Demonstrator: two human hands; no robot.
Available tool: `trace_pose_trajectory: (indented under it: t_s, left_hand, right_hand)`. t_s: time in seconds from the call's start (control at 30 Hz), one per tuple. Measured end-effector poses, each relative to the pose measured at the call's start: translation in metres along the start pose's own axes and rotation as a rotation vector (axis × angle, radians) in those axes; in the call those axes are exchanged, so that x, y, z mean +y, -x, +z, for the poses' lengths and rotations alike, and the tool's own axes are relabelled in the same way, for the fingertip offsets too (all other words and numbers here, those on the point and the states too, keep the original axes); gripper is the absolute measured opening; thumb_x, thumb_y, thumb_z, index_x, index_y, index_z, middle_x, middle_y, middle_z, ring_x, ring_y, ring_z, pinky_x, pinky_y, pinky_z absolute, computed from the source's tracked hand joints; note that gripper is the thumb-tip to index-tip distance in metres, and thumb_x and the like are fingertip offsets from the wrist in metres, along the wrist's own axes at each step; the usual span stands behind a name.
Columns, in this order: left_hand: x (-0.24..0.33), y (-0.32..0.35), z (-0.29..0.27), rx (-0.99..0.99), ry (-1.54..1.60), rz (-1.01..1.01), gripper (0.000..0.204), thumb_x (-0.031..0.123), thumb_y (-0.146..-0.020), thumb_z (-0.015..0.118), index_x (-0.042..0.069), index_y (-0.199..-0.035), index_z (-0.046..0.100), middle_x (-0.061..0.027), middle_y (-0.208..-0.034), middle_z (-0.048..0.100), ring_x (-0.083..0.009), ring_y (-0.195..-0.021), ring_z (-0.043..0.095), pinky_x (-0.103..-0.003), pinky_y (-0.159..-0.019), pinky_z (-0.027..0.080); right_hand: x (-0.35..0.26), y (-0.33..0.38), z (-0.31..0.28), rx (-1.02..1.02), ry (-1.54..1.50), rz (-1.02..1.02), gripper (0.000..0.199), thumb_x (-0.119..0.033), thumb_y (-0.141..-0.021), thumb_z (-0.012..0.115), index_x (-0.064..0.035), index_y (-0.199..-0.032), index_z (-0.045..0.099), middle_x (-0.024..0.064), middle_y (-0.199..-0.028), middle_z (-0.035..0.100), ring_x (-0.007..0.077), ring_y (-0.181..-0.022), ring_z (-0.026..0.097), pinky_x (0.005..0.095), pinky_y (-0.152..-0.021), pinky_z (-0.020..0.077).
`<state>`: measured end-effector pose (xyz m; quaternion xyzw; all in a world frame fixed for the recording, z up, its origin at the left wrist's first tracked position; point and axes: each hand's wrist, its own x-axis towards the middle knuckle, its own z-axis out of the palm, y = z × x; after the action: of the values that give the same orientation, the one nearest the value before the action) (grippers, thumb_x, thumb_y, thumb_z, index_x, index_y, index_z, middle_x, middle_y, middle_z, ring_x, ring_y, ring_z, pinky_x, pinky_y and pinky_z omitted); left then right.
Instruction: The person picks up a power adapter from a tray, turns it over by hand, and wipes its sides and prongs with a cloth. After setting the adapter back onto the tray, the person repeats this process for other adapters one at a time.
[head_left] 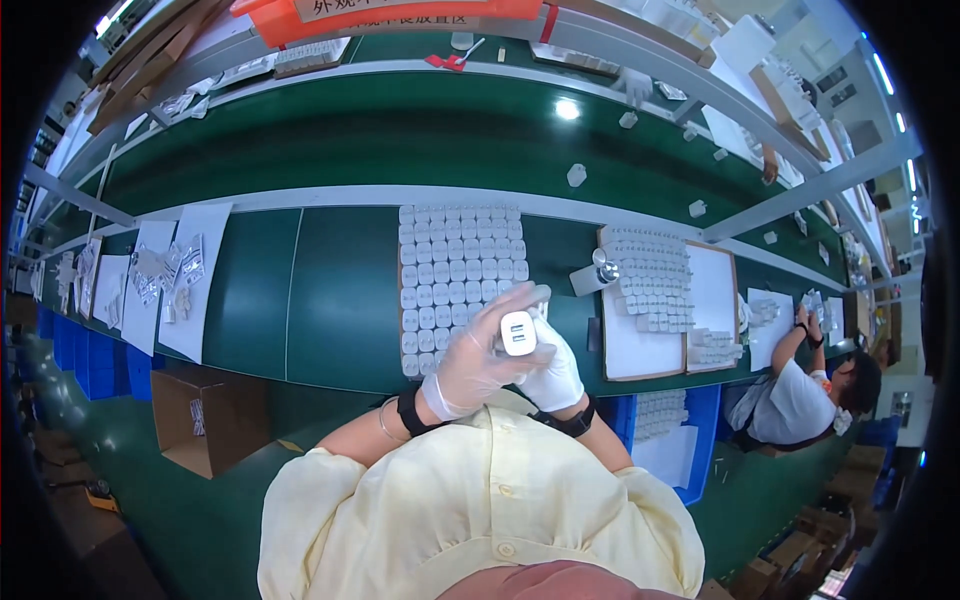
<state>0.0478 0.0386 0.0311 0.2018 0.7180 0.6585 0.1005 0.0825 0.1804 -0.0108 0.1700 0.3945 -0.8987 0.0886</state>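
Observation:
A white charger (518,334) with two USB ports facing up is held close to my chest, over the near edge of the green bench. My left hand (470,362), in a thin translucent glove, wraps its fingers round the charger's left side. Against its right side presses my right hand (556,372), in a white glove; part of its fingers is hidden behind the charger. Just beyond my hands lies a tray packed with rows of white chargers (440,268), its lower right part covered by my hands.
To the right stand a metal-topped bottle (597,276) and a cardboard-edged tray (645,362) with more chargers. Below it sits a blue bin (706,450). A conveyor (400,140) runs beyond the bench. An open carton (225,425) is at lower left; a co-worker (790,405) sits far right.

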Motion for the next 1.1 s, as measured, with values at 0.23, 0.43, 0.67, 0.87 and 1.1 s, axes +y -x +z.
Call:
trace_pose_trajectory:
  t_s: [0.23, 0.43, 0.67, 0.87, 1.1]
  left_hand:
    - [0.011, 0.003, -0.014, -0.183, 0.086, -0.125, 0.061, 0.006, -0.077, 0.076, 0.009, -0.134, 0.054, -0.0206, -0.142, 0.046, -0.0292, -0.127, 0.051, -0.033, -0.1, 0.044]
    - [0.004, 0.007, -0.013, -0.182, 0.168, -0.206, 0.064, -0.002, -0.073, 0.076, 0.007, -0.132, 0.056, -0.0174, -0.145, 0.043, -0.0227, -0.125, 0.052, -0.033, -0.102, 0.044]
    - [0.009, 0.012, -0.019, -0.188, 0.013, -0.048, 0.059, -0.004, -0.071, 0.075, 0.006, -0.127, 0.059, -0.0195, -0.139, 0.05, -0.0263, -0.126, 0.053, -0.034, -0.103, 0.042]
    - [0.007, 0.013, -0.019, -0.186, -0.009, -0.046, 0.057, -0.005, -0.07, 0.074, 0.005, -0.124, 0.06, -0.0201, -0.138, 0.051, -0.0265, -0.126, 0.053, -0.033, -0.104, 0.041]
    - [-0.01, 0.015, -0.016, -0.147, 0.229, -0.171, 0.058, -0.007, -0.067, 0.073, 0.004, -0.123, 0.06, -0.018, -0.138, 0.051, -0.0245, -0.127, 0.052, -0.032, -0.103, 0.043]
  right_hand:
    - [-0.008, 0.011, 0.003, -0.075, 0.279, 0.054, 0.047, -0.046, -0.102, 0.042, -0.0076, -0.127, 0.051, 0.0012, -0.099, 0.06, 0.01, -0.084, 0.059, 0.0241, -0.072, 0.0495]
    - [-0.015, 0.008, 0.014, -0.142, 0.372, 0.01, 0.039, -0.035, -0.099, 0.053, -0.0066, -0.125, 0.051, 0.0021, -0.105, 0.06, 0.0098, -0.095, 0.059, 0.0247, -0.08, 0.0488]
    - [-0.021, 0.016, 0.025, -0.204, 0.444, 0.01, 0.047, -0.021, -0.088, 0.068, -0.0054, -0.128, 0.048, 0.0052, -0.113, 0.058, 0.013, -0.106, 0.056, 0.0283, -0.089, 0.0475]
    - [-0.014, 0.023, 0.021, -0.236, 0.583, -0.086, 0.056, -0.019, -0.083, 0.073, -0.005, -0.13, 0.046, 0.006, -0.117, 0.056, 0.0142, -0.108, 0.055, 0.0291, -0.092, 0.0464]
    - [-0.022, 0.025, 0.03, -0.194, 0.609, -0.013, 0.057, -0.023, -0.083, 0.073, -0.0056, -0.131, 0.045, 0.0061, -0.117, 0.056, 0.0144, -0.107, 0.055, 0.0291, -0.092, 0.0462]
